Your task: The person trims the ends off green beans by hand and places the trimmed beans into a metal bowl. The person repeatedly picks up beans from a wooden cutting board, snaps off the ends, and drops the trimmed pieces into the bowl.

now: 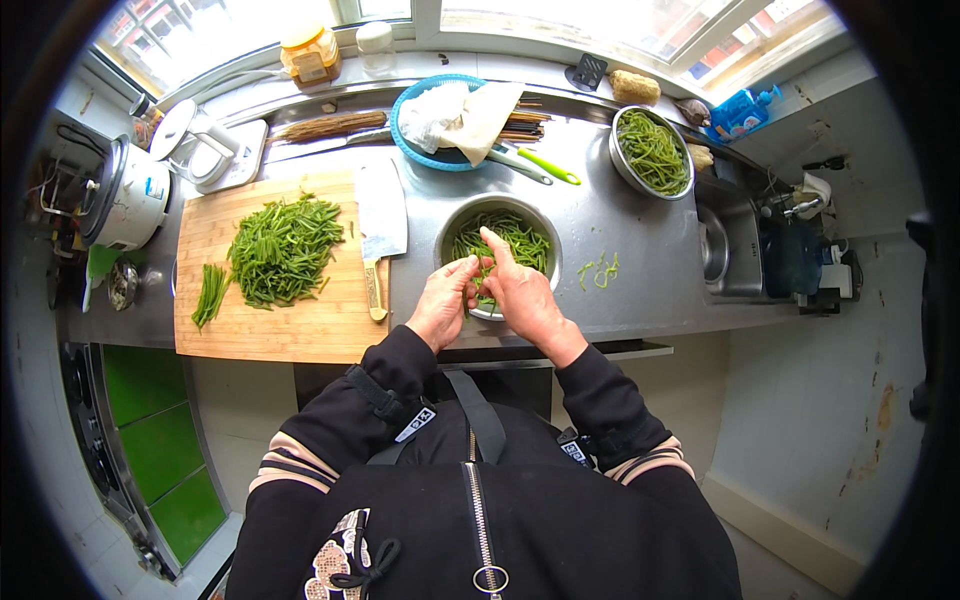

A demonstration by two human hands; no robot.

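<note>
Both of my hands meet over a round steel bowl that contains slender green vegetable pieces, likely green beans. With fingertips pinched, my left hand holds a thin green strand at the bowl's near side. Close against it is my right hand, its index finger extended and its other fingers curled; whether anything is between them is hidden. To the left, a wooden cutting board carries a heap of short-cut green pieces and a small bundle. A cleaver rests along the board's right edge.
A second steel bowl of long green vegetables stands back right, before the sink. Green trimmings lie on the steel counter. Behind sits a blue basket with cloths; a rice cooker is far left.
</note>
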